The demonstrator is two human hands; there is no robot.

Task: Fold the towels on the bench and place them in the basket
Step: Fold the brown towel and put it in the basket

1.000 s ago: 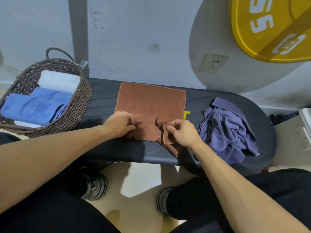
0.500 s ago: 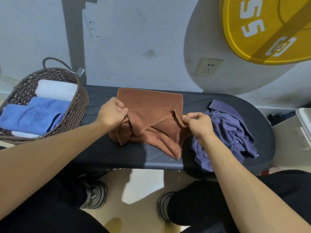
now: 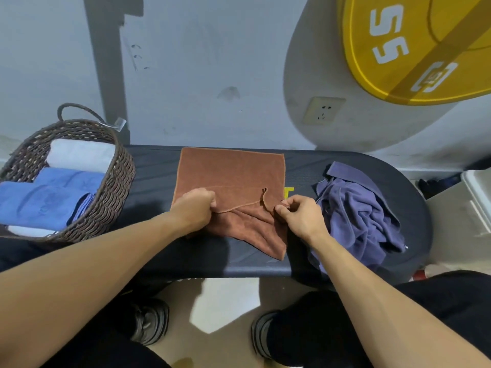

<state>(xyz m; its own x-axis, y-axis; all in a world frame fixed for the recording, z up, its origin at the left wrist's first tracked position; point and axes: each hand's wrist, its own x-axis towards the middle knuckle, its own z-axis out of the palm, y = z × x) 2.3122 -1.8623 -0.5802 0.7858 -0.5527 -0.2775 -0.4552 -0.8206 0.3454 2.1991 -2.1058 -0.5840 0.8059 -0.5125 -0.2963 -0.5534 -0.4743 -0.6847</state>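
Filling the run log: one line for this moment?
left hand grips brown towel | right hand pinches its edge | purple towel unfolded | basket holds folded towels

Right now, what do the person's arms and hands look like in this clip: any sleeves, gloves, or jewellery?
Both forearms are bare right up to the frame edge, with no sleeves in view. The left hand and right hand wear no gloves, and no rings, watch or wristband are visible. There are no markings on them.

Soft, even indoor light falls from above, leaving the wall (image 3: pixel 202 62) pale and slightly dim. The arms cast dark shadows on the bench (image 3: pixel 156 168), and a bright patch lies on the floor (image 3: pixel 228 301). Wide-angle bending curves the edges; detail is mildly soft
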